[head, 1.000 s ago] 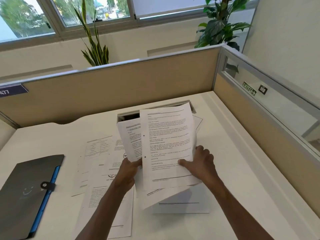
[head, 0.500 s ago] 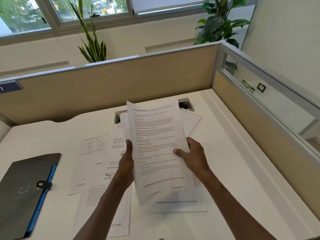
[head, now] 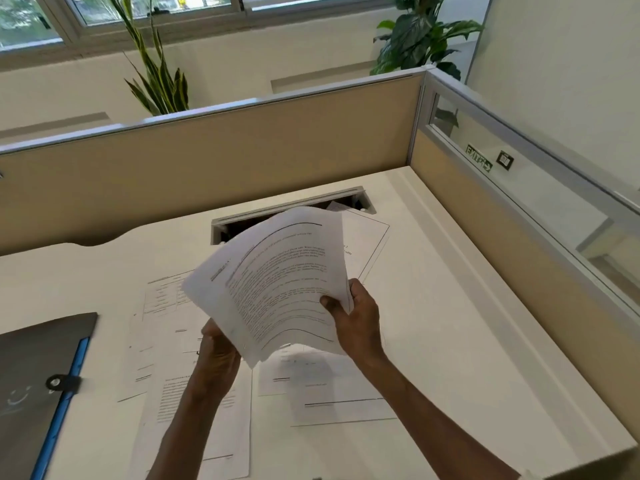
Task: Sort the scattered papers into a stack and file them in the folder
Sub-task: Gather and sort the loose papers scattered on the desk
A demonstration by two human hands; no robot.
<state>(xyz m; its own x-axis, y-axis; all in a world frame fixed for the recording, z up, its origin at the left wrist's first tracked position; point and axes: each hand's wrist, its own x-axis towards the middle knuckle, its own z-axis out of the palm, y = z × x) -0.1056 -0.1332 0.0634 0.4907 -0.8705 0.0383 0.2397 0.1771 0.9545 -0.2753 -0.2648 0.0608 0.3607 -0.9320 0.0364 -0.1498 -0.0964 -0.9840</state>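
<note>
**Both hands hold a sheaf of papers above the desk**

At the bottom of the frame two bare forearms reach up from the lower edge. The left hand [head: 218, 355] sits just left of centre under the lower left corner of the held sheaf of papers [head: 277, 282]; its fingers are hidden behind the sheets, so how it grips them cannot be told. The right hand [head: 356, 318], right of centre, pinches the sheaf's right edge, thumb on the printed face and fingers curled behind. The sheaf is lifted off the white desk [head: 450, 341], tilted and bowed, its top corner toward the upper middle.

Below and around the hands, loose sheets [head: 332, 400] lie scattered flat on the desk, overlapping, from lower centre out to centre left. At the left edge lies the dark folder [head: 31, 375], closed, with a blue spine and a round clasp, well apart from the sheaf.

Farther up, behind the sheaf, is a cable slot [head: 291, 206] in the desk. A tan partition [head: 207, 161] runs across the frame, and two plants [head: 159, 74] and windows stand beyond it.
</note>
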